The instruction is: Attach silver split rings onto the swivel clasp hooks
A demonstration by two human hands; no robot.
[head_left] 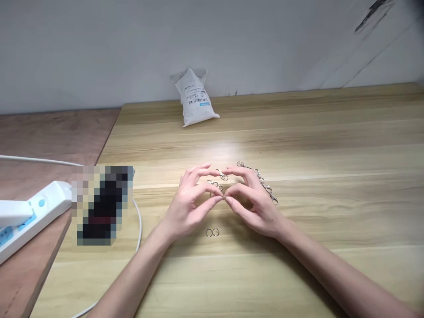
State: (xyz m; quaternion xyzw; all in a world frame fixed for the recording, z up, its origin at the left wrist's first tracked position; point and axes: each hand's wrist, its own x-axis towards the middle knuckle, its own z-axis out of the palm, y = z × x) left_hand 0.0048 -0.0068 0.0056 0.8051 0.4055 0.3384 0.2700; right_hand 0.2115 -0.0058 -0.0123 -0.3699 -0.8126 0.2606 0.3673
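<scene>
My left hand point(195, 198) and my right hand point(253, 198) meet fingertip to fingertip above the table. Each pinches thumb against index finger, and a small metal piece point(224, 198) shows between the tips, mostly hidden, so its shape is unclear. Two metal rings point(212, 232) lie side by side just in front of the hands. Behind the fingers are a few metal clasps point(213, 183), partly covered, and another clasp with a ring point(222, 175). A row of metal swivel clasps point(264, 183) runs along the far side of my right hand.
A white labelled plastic bag point(197, 99) lies near the wall. At left are a blurred-out dark object point(102, 205), a white power strip point(39, 216) and a white cable point(139, 221). The wooden tabletop point(347, 176) borders a reddish-brown surface point(49, 137).
</scene>
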